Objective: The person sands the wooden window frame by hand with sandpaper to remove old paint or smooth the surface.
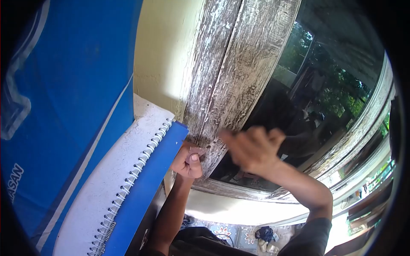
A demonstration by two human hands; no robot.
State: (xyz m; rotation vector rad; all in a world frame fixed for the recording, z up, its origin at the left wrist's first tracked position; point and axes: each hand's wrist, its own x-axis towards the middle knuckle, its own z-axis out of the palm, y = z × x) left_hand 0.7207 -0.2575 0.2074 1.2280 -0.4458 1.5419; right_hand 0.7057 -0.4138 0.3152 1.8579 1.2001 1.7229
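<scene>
Left hand: our left hand [188,161] is beside the lower part of the worn frame, its fingers curled closed and the thumb pressing on a small brownish-pink piece [196,151].
Small piece: it sits in our left grip, its upper edge showing above the thumb.
Right hand: our right hand [253,149] is blurred in front of the dark glass [273,102], fingertips close to the frame's edge; we cannot tell how far open the fingers are or whether they hold anything.
Worn frame: the worn frame [239,64] shows patchy whitish paint over brown.
Spiral-bound pad: the blue-and-white spiral-bound pad [149,183] lies to the left of our left forearm, near the big blue panel [72,77].
Floor: below us we see patterned tiles [247,235] and a dark bundle [265,233].
</scene>
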